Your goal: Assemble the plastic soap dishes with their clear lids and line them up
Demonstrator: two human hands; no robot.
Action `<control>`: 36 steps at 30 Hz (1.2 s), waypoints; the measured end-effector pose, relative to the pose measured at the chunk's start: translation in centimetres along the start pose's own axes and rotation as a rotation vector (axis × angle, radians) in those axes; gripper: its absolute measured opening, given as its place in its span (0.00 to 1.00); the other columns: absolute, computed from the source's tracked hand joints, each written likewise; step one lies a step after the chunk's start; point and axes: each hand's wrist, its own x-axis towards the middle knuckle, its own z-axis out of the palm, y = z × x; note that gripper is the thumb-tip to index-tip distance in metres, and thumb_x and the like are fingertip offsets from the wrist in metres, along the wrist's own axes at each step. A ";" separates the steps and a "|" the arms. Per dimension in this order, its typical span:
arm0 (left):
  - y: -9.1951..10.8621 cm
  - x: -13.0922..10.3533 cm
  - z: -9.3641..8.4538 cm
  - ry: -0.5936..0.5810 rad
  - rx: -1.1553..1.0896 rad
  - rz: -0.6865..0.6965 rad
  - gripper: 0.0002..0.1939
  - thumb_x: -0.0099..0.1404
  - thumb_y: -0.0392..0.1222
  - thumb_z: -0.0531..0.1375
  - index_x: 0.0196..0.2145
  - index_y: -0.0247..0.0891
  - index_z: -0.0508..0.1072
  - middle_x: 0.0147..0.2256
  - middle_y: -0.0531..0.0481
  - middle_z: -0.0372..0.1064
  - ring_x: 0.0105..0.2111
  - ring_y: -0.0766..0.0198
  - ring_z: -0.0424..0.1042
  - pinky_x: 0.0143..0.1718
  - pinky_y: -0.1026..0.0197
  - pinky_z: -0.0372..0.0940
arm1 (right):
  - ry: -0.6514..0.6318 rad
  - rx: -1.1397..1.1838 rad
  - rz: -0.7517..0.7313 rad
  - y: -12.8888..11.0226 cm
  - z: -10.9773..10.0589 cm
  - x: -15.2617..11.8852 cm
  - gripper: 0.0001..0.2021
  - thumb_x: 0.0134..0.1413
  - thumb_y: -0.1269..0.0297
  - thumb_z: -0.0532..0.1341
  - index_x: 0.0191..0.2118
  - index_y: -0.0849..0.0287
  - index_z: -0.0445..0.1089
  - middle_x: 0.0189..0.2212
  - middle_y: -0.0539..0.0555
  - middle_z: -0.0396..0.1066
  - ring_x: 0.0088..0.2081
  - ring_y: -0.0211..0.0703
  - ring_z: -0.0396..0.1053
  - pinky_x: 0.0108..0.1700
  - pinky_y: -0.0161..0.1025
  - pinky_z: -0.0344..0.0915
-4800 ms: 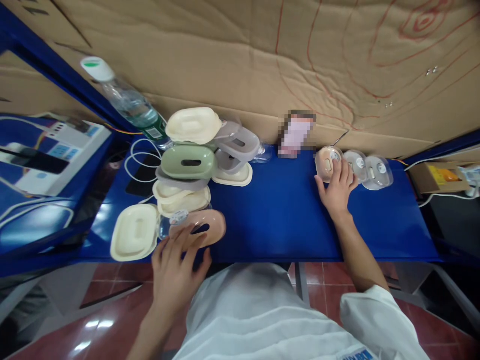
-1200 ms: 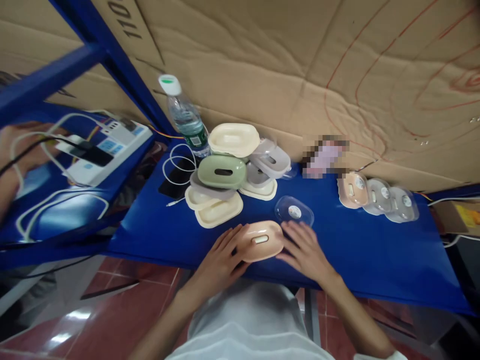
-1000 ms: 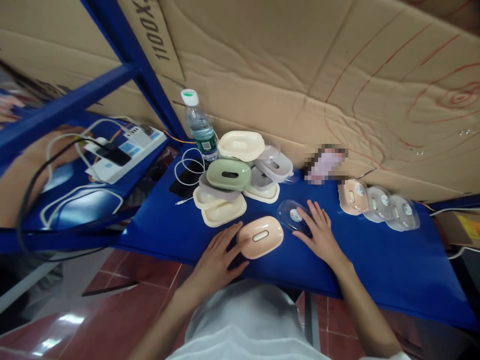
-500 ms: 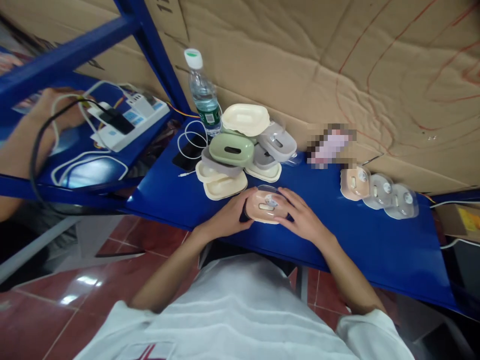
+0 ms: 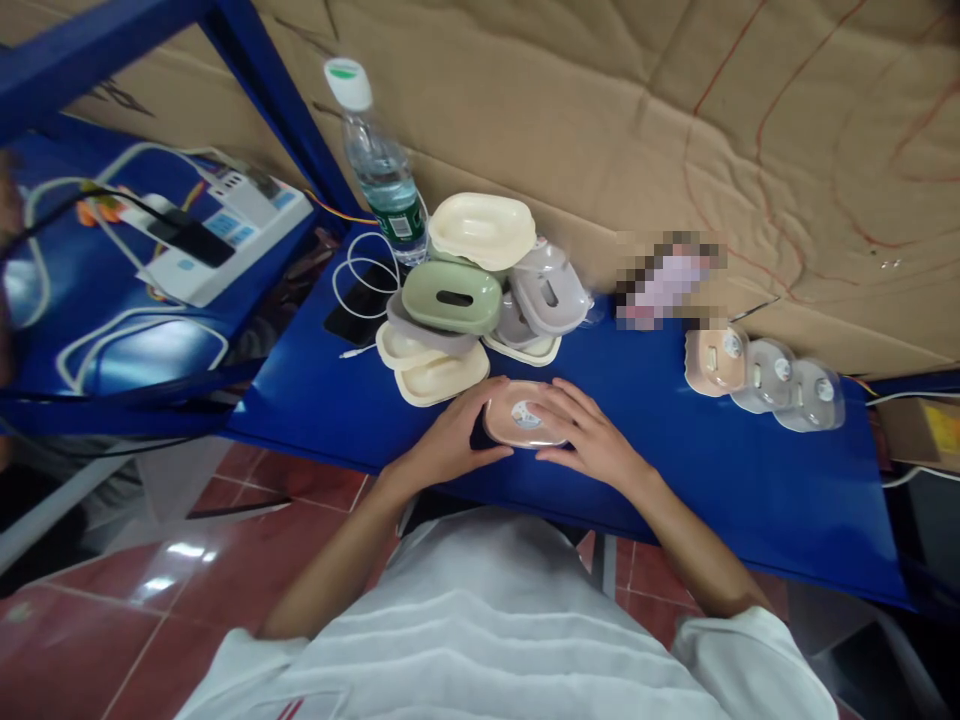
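Note:
A peach oval box under a clear cover with a round sticker lies at the front edge of the blue table. My left hand grips its left end, thumb at the front and fingers behind. My right hand holds the right end, its fingers over the top. Just behind are piled cream, grey and green oval dishes, a green one in the middle and a cream one on top.
A water bottle and a dark phone with a white cable stand left of the pile. Covered boxes line the right rear. A power strip sits on the left table, beside a blue frame post.
The peach box has turned in my hands; its slot and white piece no longer show, and the sticker is now near the middle. Another person's hand at the left has withdrawn towards the frame's edge.

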 end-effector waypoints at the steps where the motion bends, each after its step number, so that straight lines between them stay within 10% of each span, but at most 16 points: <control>1: 0.1 0.0 -0.1 -0.003 0.003 -0.011 0.47 0.68 0.52 0.72 0.75 0.45 0.53 0.74 0.36 0.58 0.75 0.44 0.59 0.75 0.37 0.57 | 0.002 0.027 0.003 0.2 0.0 0.1 0.35 0.70 0.52 0.66 0.76 0.51 0.60 0.74 0.61 0.61 0.78 0.60 0.51 0.75 0.62 0.62; 16: 0.8 -0.3 -0.7 -0.027 0.082 0.013 0.38 0.76 0.47 0.64 0.76 0.50 0.52 0.77 0.38 0.49 0.77 0.46 0.54 0.74 0.39 0.60 | 0.054 0.001 0.142 -0.2 -0.3 -2.5 0.36 0.70 0.54 0.68 0.77 0.49 0.57 0.75 0.61 0.59 0.77 0.57 0.55 0.73 0.60 0.65; 26: 0.9 -0.3 -0.8 -0.029 0.082 0.030 0.24 0.79 0.43 0.59 0.70 0.53 0.65 0.73 0.43 0.58 0.67 0.52 0.70 0.68 0.45 0.70 | 0.658 -0.547 0.868 9.7 -12.1 -13.3 0.41 0.64 0.35 0.64 0.70 0.61 0.66 0.72 0.72 0.60 0.73 0.69 0.60 0.71 0.67 0.61; 36: 1.4 -2.0 -2.6 0.457 0.438 0.078 0.40 0.75 0.37 0.64 0.76 0.55 0.53 0.67 0.40 0.64 0.67 0.45 0.67 0.66 0.39 0.70 | 0.682 -0.553 0.887 12.8 -9.7 -12.9 0.46 0.65 0.32 0.61 0.74 0.64 0.58 0.75 0.78 0.51 0.76 0.78 0.51 0.70 0.79 0.55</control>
